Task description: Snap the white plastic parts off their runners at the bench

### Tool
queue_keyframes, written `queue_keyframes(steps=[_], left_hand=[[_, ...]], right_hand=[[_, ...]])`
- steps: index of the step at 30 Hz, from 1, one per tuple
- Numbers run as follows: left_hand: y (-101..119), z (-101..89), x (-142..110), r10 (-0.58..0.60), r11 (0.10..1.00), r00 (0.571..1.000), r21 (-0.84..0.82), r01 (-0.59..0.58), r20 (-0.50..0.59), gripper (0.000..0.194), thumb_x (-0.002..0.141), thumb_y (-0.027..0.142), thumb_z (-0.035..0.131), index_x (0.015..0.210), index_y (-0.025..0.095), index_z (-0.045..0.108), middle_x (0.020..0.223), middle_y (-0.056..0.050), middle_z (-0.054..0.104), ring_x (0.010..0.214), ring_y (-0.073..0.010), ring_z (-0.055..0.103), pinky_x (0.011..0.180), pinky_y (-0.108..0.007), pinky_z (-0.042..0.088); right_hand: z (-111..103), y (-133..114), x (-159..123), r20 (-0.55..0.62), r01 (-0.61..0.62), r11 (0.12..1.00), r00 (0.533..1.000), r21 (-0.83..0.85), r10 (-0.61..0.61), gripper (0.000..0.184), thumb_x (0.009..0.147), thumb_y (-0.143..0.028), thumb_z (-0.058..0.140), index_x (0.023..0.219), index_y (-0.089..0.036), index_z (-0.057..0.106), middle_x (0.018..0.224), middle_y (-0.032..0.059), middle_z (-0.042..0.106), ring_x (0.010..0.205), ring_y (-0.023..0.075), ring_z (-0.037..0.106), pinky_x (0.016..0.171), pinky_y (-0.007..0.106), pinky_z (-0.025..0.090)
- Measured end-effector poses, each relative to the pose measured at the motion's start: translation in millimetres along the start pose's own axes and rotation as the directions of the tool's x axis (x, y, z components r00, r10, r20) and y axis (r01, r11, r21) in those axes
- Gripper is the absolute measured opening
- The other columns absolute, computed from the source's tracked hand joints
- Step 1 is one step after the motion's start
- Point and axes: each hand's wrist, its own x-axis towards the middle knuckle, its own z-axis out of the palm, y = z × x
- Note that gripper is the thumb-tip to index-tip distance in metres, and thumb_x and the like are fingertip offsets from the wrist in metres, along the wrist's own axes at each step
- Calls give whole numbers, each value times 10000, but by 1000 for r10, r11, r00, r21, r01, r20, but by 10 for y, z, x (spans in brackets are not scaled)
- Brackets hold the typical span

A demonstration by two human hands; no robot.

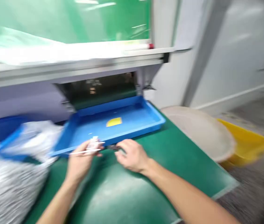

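Note:
My left hand (80, 160) is closed around a small white plastic part (94, 143) with thin white rods sticking out to both sides, held over the front edge of the blue tray (132, 134). Beside it, my right hand (133, 156) has its fingers curled around a small dark tool (112, 147), its tip pointing left toward the white part. Blur and my fingers hide most of that tool, so its exact kind does not show. Both hands are above the green tabletop (113, 193), a short gap apart.
A yellow piece (114, 122) lies in the tray. On the left are white plastic bags (12, 186) and a blue bin (3, 126). A ledge (76, 73) crosses above. Right of the table edge stand a round pale tub (199, 130) and a yellow container (248, 143).

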Motion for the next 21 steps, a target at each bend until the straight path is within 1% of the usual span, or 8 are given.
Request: queue_keyframes(steps=[1,2,3,5,8,12,17,21], left_hand=[[-70,-164,-112,-60,997,998,-42,59,-26,377,916,462,616,1048,110,645,921,-76,674,766,-211,652,656,-304,577],[-123,-250,-188,-111,988,993,-113,106,-40,378,879,462,649,1026,114,661,912,-77,688,766,-220,659,655,-295,576],[-162,-277,-231,-151,971,988,-191,141,-43,365,847,442,677,1019,120,672,921,-77,697,782,-227,664,673,-289,575],[-204,-230,-253,-183,942,983,-288,170,-19,312,831,376,696,1032,137,684,953,-69,702,822,-221,669,734,-274,564],[-205,-146,-250,-120,954,992,-273,124,30,234,868,328,657,1031,165,703,962,-55,702,842,-203,666,777,-261,541],[-199,-180,-291,-16,983,997,-180,29,71,223,887,322,637,1033,172,713,1003,-66,686,883,-204,650,806,-263,519],[-203,-168,-338,9,977,995,-214,13,103,191,887,296,641,1012,174,716,978,-59,684,874,-197,644,789,-246,513],[-208,-105,-365,-22,967,993,-250,50,115,165,882,276,634,975,166,715,919,-42,685,815,-179,637,747,-230,503]], right_hand=[[39,13,-3,-4,-6,999,1000,39,7,152,930,-271,543,1036,-180,600,946,61,605,890,222,559,841,318,443],[60,41,-2,-9,-11,998,1000,66,12,146,928,-256,532,1035,-185,603,956,66,605,901,229,556,843,327,439],[65,67,0,-4,-9,996,1000,85,10,150,925,-248,524,1038,-188,602,975,69,606,915,235,554,849,337,436],[45,82,-3,5,2,995,1000,98,-2,168,917,-243,512,1052,-190,598,1007,72,608,930,241,553,854,349,437],[17,40,-26,7,7,997,1000,74,-8,199,910,-250,503,1078,-190,589,1041,77,608,947,249,555,867,366,440],[54,36,-44,0,43,997,999,61,-43,211,929,-276,486,1091,-190,589,1063,84,605,968,259,557,888,391,431],[78,75,-53,5,68,995,998,70,-69,236,935,-286,491,1135,-204,584,1100,81,593,1012,266,547,922,414,417],[74,72,-72,19,71,995,997,75,-73,225,949,-297,471,1118,-209,591,1093,84,594,1002,269,551,919,419,422]])
